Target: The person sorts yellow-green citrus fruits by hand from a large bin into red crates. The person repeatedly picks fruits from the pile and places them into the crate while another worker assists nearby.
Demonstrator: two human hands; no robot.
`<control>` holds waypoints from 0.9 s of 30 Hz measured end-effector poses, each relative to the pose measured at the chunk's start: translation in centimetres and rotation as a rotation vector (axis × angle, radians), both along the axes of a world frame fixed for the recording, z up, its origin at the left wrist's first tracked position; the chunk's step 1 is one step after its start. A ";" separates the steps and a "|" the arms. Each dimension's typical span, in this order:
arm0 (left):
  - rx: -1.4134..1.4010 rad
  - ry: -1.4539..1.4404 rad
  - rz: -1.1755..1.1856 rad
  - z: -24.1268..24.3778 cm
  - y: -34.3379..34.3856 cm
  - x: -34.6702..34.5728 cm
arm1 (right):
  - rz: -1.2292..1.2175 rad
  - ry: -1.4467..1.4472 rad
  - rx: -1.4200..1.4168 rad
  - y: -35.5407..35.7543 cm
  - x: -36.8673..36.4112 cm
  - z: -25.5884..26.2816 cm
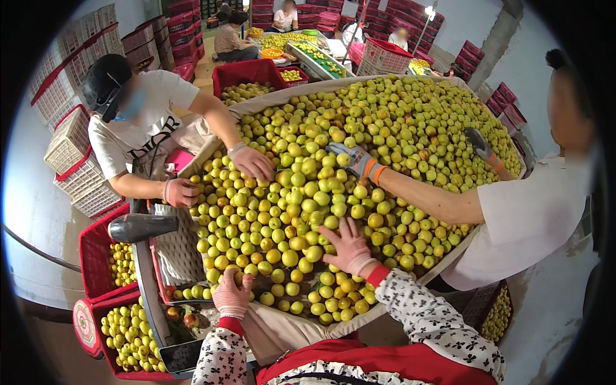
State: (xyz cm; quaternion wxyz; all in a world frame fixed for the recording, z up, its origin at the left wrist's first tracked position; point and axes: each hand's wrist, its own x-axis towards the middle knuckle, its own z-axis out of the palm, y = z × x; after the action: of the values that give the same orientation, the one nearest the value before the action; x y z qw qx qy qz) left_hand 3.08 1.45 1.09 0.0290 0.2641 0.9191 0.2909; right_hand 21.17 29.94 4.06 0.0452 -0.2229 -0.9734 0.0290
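Note:
A large cloth-lined bin of yellow-green jujube-like fruits spreads out before me. My left hand, in a pink striped glove, is at the near left edge of the bin, its fingers curled around a fruit that is partly hidden. My right hand, gloved alike, lies palm down with fingers spread on the heap near the middle. Several fruits sit in a low chute just left of my left hand. Two reddish fruits lie below that chute, on a surface beside some leaves.
A co-worker's gloved hands touch fruit at the left; another co-worker's grey-gloved hand reaches in from the right, close to mine. A metal frame with a hair dryer stands left, above red-lined crates of fruit. The bin's cloth rim runs before me.

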 end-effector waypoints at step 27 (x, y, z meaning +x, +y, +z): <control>-0.069 -0.057 0.008 0.3 0.0 -0.1 | 0.138 0.175 0.007 2.5 -17.5 2.4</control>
State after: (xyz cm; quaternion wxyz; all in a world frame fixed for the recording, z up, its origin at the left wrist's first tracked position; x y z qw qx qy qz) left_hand 2.97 1.49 1.35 0.0631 0.2508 0.9284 0.2667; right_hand 3.71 32.47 6.47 0.1288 -0.1517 -0.9788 0.0478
